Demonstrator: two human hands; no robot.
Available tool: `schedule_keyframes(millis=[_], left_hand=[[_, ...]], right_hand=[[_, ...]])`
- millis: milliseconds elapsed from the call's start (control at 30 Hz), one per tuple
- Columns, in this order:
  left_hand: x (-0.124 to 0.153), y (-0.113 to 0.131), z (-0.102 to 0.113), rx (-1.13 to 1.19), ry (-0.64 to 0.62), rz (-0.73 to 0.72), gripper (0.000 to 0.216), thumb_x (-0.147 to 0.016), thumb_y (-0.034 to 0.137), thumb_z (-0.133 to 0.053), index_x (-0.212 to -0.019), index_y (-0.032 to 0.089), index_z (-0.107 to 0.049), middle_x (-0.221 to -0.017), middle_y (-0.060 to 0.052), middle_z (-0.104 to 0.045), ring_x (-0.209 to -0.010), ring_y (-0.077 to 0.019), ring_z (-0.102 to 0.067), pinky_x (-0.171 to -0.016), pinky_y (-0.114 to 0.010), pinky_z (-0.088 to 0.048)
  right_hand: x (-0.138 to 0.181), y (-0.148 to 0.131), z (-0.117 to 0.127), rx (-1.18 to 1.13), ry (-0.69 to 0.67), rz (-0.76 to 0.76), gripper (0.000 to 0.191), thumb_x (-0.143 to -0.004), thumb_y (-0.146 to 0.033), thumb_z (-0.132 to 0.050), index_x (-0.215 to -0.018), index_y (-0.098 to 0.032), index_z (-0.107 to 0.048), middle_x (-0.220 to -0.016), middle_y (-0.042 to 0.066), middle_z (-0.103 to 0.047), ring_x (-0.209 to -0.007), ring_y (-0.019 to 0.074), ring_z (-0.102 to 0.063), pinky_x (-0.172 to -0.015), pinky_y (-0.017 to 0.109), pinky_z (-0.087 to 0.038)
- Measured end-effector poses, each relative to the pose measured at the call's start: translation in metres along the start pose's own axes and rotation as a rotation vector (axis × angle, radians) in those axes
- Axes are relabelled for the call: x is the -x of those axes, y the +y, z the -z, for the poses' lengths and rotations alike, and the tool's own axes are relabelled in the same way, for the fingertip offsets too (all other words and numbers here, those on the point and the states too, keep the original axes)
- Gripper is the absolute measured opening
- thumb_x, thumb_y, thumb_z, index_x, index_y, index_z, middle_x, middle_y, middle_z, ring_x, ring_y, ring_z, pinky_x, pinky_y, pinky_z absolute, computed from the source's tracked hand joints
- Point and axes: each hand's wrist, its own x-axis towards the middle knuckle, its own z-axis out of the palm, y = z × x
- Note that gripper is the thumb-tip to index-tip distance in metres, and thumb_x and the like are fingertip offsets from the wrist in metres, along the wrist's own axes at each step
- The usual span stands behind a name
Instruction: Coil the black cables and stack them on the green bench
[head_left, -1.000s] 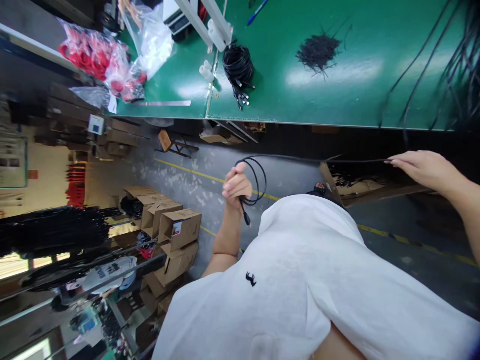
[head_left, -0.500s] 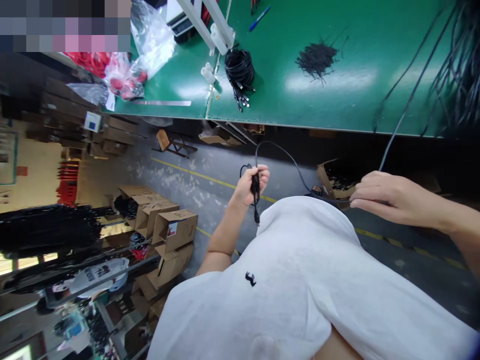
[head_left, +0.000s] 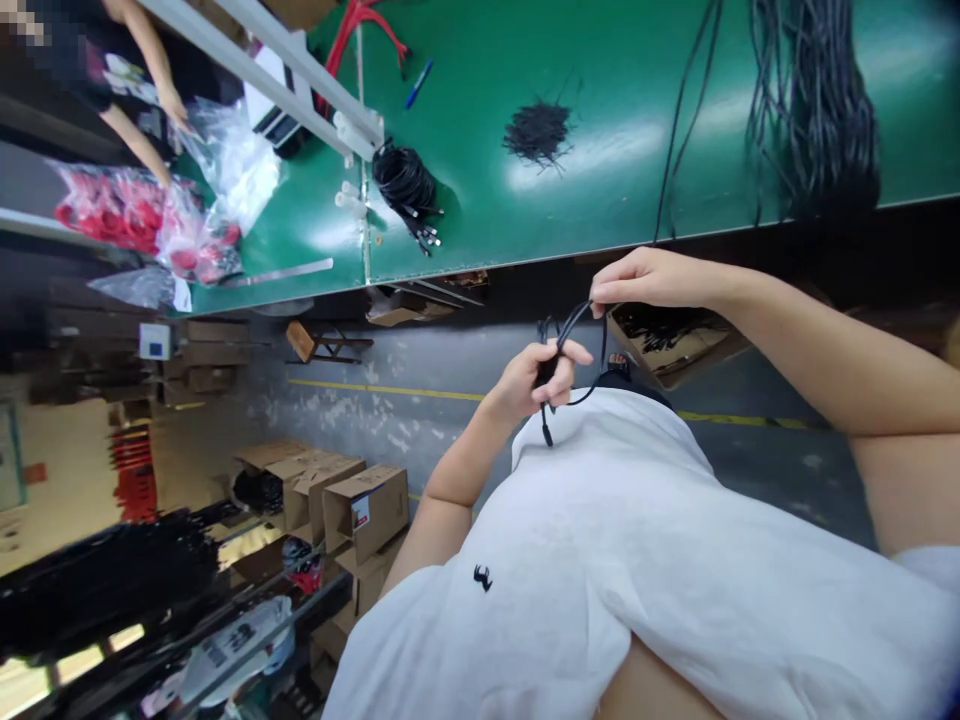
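Note:
My left hand (head_left: 531,384) is closed around a thin black cable (head_left: 576,322) gathered into small loops, held in front of my white shirt. One plug end (head_left: 547,434) dangles below the fist. My right hand (head_left: 651,279) is just above and to the right, pinching the top of the same loop between thumb and fingertips. Both hands are close together below the edge of the green workbench (head_left: 570,225).
On the bench lie a coiled bundle of black cables (head_left: 403,183), a pile of short black ties (head_left: 535,131), long loose cables (head_left: 811,100) and a blue pen (head_left: 418,84). Bags of red parts (head_left: 142,222) sit far left. An open carton (head_left: 675,342) stands under the bench, more cartons (head_left: 361,506) on the floor. Another person's arms (head_left: 142,75) work top left.
My right hand has come in from the far right to meet the left hand, drawing the stretched cable into another loop. The view has swung right along the bench.

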Motion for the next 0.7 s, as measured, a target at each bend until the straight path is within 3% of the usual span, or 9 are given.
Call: schedule_keyframes(millis=[133, 300, 467, 567, 633, 700], left_hand=[[0.012, 0.006, 0.004, 0.106, 0.123, 0.019, 0.053, -0.103, 0.035, -0.027, -0.073, 0.014, -0.065, -0.035, 0.007, -0.025, -0.026, -0.0049, -0.014, -0.027, -0.013, -0.009], [0.018, 0.006, 0.001, 0.102, 0.243, 0.008, 0.055, -0.105, 0.05, -0.026, -0.078, 0.019, -0.062, -0.034, 0.01, -0.015, -0.026, -0.0044, 0.001, -0.025, -0.013, -0.001], [0.018, 0.003, -0.004, 0.096, 0.188, -0.007, 0.048, -0.105, 0.05, -0.03, -0.078, 0.021, -0.057, -0.036, 0.01, -0.016, -0.028, -0.0042, 0.0, -0.024, -0.011, -0.003], [0.016, 0.0, -0.004, 0.08, 0.155, 0.014, 0.04, -0.105, 0.043, -0.034, -0.078, 0.021, -0.055, -0.036, 0.011, -0.016, -0.028, -0.0033, 0.001, -0.024, -0.01, -0.001], [0.014, -0.004, -0.003, 0.068, 0.155, 0.102, 0.036, -0.104, 0.039, -0.036, -0.078, 0.021, -0.055, -0.036, 0.012, -0.015, -0.027, -0.0035, 0.001, -0.024, -0.012, -0.001], [0.015, -0.006, -0.002, 0.038, 0.129, 0.241, 0.035, -0.102, 0.036, -0.037, -0.077, 0.021, -0.056, -0.035, 0.012, -0.013, -0.024, -0.0045, -0.001, -0.023, -0.014, -0.002]], right_hand=[[-0.004, 0.004, -0.012, -0.064, -0.022, 0.056, 0.045, -0.091, -0.059, -0.05, -0.09, -0.023, -0.076, -0.074, -0.003, -0.063, -0.069, 0.0114, -0.051, -0.067, 0.025, -0.037], [-0.01, 0.0, -0.019, -0.099, -0.095, 0.155, 0.04, -0.093, -0.053, -0.05, -0.088, -0.022, -0.076, -0.07, -0.003, -0.061, -0.066, 0.0108, -0.048, -0.065, 0.024, -0.035], [-0.011, 0.002, -0.024, -0.12, -0.088, 0.177, 0.041, -0.094, -0.052, -0.048, -0.089, -0.021, -0.074, -0.076, -0.001, -0.064, -0.071, 0.0124, -0.051, -0.069, 0.026, -0.036], [-0.009, -0.003, -0.029, -0.137, 0.001, 0.231, 0.041, -0.094, -0.053, -0.049, -0.102, -0.02, -0.072, -0.091, 0.002, -0.067, -0.082, 0.0158, -0.055, -0.075, 0.027, -0.039], [-0.008, -0.01, -0.032, -0.141, 0.065, 0.309, 0.045, -0.092, -0.055, -0.054, -0.119, -0.022, -0.068, -0.107, 0.006, -0.066, -0.09, 0.018, -0.055, -0.08, 0.029, -0.041], [-0.006, -0.018, -0.033, -0.124, 0.036, 0.408, 0.049, -0.092, -0.056, -0.056, -0.128, -0.024, -0.064, -0.118, 0.008, -0.064, -0.098, 0.0196, -0.054, -0.084, 0.031, -0.041]])
